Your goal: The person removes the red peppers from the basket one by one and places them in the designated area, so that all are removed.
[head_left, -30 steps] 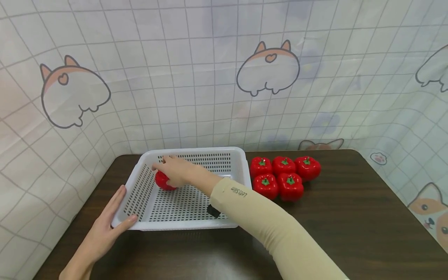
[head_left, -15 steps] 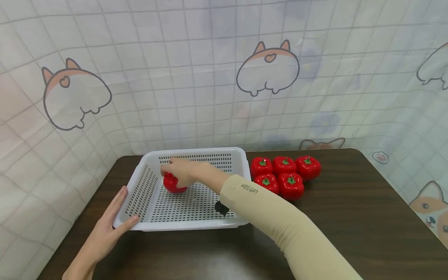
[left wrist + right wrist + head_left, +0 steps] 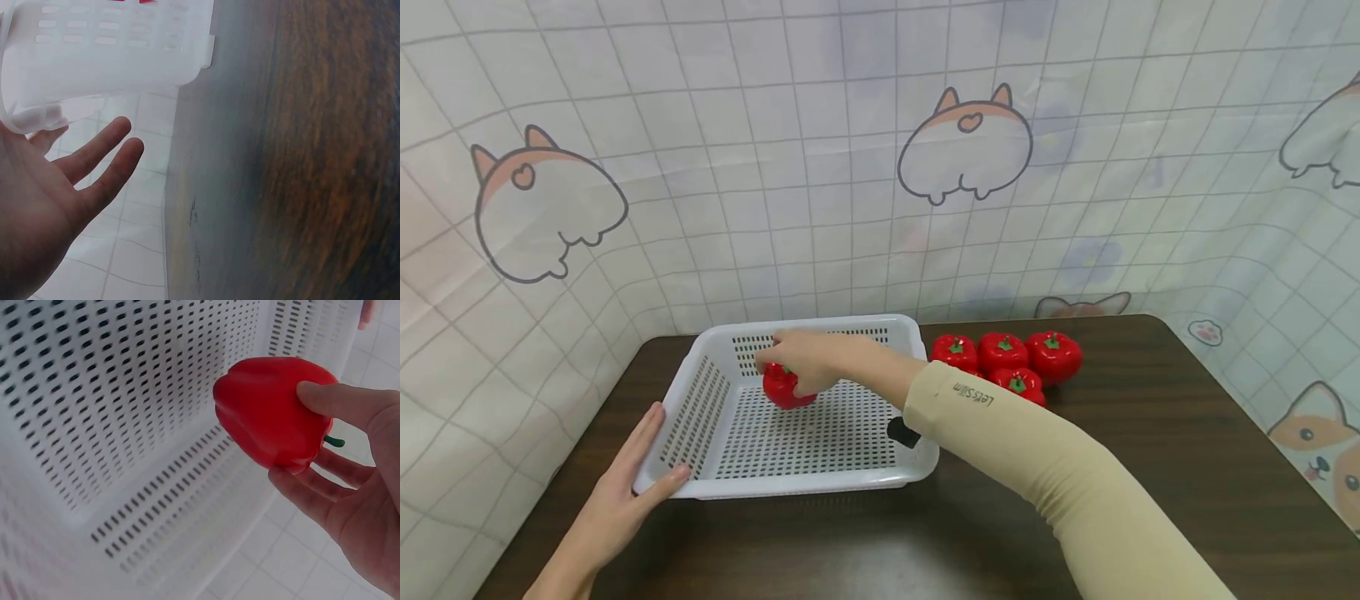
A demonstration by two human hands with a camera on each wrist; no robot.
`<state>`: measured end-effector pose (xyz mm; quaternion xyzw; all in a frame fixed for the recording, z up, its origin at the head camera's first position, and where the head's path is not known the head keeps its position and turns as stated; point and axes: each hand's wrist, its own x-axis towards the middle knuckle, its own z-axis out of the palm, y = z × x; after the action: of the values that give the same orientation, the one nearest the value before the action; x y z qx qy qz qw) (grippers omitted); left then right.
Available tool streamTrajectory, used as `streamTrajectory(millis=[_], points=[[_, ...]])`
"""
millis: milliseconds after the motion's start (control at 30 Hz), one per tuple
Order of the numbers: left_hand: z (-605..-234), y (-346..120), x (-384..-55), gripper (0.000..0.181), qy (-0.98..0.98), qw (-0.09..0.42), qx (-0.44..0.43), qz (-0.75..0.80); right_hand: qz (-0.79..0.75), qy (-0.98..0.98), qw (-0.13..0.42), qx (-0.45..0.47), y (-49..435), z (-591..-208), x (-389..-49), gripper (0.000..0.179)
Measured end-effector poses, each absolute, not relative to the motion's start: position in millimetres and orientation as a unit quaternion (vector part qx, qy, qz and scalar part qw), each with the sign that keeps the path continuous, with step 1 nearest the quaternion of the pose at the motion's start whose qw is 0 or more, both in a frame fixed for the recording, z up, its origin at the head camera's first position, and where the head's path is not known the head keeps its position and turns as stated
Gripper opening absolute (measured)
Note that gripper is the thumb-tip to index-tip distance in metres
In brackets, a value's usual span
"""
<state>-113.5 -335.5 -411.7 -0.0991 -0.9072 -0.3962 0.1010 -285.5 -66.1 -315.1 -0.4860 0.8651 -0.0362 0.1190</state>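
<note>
My right hand [image 3: 805,360] grips a glossy red bell pepper [image 3: 780,387] with a green stem, inside the white perforated basket [image 3: 790,481]. In the right wrist view the thumb lies on one side of the bell pepper [image 3: 269,409] and the fingers on the other, with the basket's holed base beyond it. My left hand [image 3: 610,508] holds the basket's near left corner, its thumb along the front rim and its fingers along the left side. Two fingers of the left hand [image 3: 44,206] stand free beneath the rim in the left wrist view.
Several more red bell peppers [image 3: 1054,357] sit grouped just right of the basket, partly hidden behind the right sleeve [image 3: 1022,442]. All rests on a dark wooden table [image 3: 1165,417]. A patterned cloth [image 3: 820,208] rises behind its back edge.
My right hand has moved rightward across the basket, carrying the bell pepper. The right sleeve now covers more of the grouped peppers. My left hand keeps its place at the corner.
</note>
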Motion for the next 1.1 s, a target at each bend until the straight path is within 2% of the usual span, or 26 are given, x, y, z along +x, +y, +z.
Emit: streamTrajectory(millis=[167, 600, 900, 1100], points=[[-414, -336, -114, 0.089, -0.907, 0.102, -0.099, -0.397, -0.034, 0.863, 0.118, -0.49, -49, -311, -280, 0.064], [-416, -335, -113, 0.087, -0.905, 0.11, -0.101, -0.399, -0.055, 0.845, 0.109, -0.52, 2, -295, -264, 0.059], [-412, -333, -110, 0.086, -0.906, 0.084, -0.081, -0.407, -0.079, 0.844, 0.091, -0.522, 41, -286, -254, 0.066], [-408, -331, -112, 0.087, -0.904, 0.074, -0.071, -0.415, -0.098, 0.847, 0.083, -0.516, 66, -276, -251, 0.06]])
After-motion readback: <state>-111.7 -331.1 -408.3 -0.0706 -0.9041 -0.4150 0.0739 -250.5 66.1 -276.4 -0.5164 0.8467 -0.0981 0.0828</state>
